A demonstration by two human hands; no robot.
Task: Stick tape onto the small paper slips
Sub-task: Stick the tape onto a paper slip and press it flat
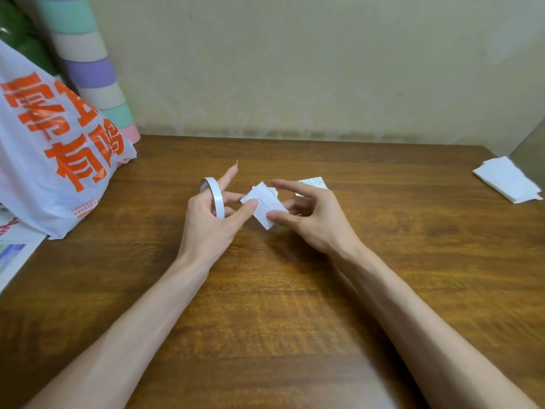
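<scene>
Both hands are over the wooden table (265,305), sharing one paper slip (265,206). It's white with tiny print I can't read. The left hand (211,215) has the white tape roll (213,199) looped over its fingers and thumbs the slip's edge. The right hand (312,219) pinches the other end. Another slip (313,183) lies just behind. At the left is a white plastic bag (53,160) with orange "有鸣"; can't see what's in it.

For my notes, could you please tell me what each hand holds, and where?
Left hand grips the tape roll by its rim and pinches the paper slip at its left corner; right hand pinches its lower end.
</scene>
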